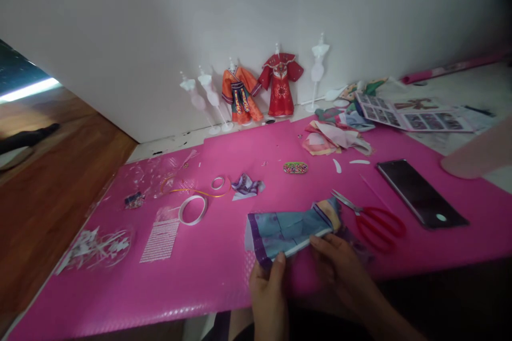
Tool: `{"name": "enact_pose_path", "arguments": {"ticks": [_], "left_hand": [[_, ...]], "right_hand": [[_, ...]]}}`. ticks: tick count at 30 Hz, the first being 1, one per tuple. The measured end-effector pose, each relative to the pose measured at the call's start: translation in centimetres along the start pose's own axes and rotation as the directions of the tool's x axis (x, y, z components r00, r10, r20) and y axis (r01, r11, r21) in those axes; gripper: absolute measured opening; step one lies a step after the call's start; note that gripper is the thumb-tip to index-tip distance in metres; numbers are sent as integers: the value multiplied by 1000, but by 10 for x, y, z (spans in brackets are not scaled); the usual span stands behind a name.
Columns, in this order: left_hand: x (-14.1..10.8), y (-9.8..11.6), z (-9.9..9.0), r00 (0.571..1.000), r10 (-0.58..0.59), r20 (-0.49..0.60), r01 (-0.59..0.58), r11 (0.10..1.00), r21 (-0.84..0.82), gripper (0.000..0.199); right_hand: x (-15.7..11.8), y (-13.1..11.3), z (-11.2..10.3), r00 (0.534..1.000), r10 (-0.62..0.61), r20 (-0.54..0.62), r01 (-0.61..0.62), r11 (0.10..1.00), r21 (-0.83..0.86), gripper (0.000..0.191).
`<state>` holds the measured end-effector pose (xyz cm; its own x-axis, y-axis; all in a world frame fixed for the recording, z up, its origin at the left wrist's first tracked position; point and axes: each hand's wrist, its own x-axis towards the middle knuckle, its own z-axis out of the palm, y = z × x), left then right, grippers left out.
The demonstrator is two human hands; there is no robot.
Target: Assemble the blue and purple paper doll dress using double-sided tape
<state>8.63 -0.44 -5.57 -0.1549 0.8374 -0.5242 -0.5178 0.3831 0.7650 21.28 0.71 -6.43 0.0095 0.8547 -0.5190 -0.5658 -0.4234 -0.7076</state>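
A small blue doll garment [286, 226] with purple trim lies nearly flat at the front of the table, a white strip [298, 245] running along its near edge. My left hand [269, 282] pinches the garment's lower left corner between thumb and fingers. At the strip's right end, my right hand [334, 256] grips the same edge, its fingers closed and partly hidden. Just right of the cloth lie red-handled scissors [374, 218], their tips apart. A purple-patterned scrap of cloth [247, 186] rests behind the garment.
Pink sheeting [216, 272] covers the table. Left are a tape roll [192, 210], a sheet of beads [160, 241] and a bag of white scraps [100, 248]. A phone [422, 194] lies right. Behind stand an orange-dressed mannequin [240, 93], a red-dressed mannequin [282, 85] and several bare ones.
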Motion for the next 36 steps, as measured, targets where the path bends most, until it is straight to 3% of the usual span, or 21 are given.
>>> {"name": "enact_pose_path", "arguments": {"ticks": [5, 8, 12, 18, 22, 30, 36], "left_hand": [[-4, 4, 1, 999, -39, -10, 40, 997, 71, 43], [-4, 2, 2, 999, -34, -16, 35, 997, 63, 44], [-2, -1, -2, 1000, -9, -5, 9, 996, 86, 47], [2, -3, -9, 999, -27, 26, 22, 984, 177, 43], [2, -7, -6, 999, 16, 36, -21, 988, 150, 44], [2, -4, -8, 999, -27, 47, 18, 982, 190, 40], [2, -5, -5, 998, -22, 53, 17, 995, 96, 33]], "right_hand": [[0, 10, -1, 993, -13, 120, 24, 995, -95, 43], [2, 13, -2, 994, -25, 108, 42, 987, -156, 38], [3, 13, -5, 996, -33, 81, 45, 987, -156, 34], [0, 10, 0, 977, -40, 208, 71, 987, -146, 29], [0, 8, 0, 981, -40, 192, 68, 987, -146, 28], [-2, 8, -1, 969, -50, 243, 79, 991, -112, 32], [0, 11, -5, 979, -53, 197, 102, 964, -244, 27]]}}
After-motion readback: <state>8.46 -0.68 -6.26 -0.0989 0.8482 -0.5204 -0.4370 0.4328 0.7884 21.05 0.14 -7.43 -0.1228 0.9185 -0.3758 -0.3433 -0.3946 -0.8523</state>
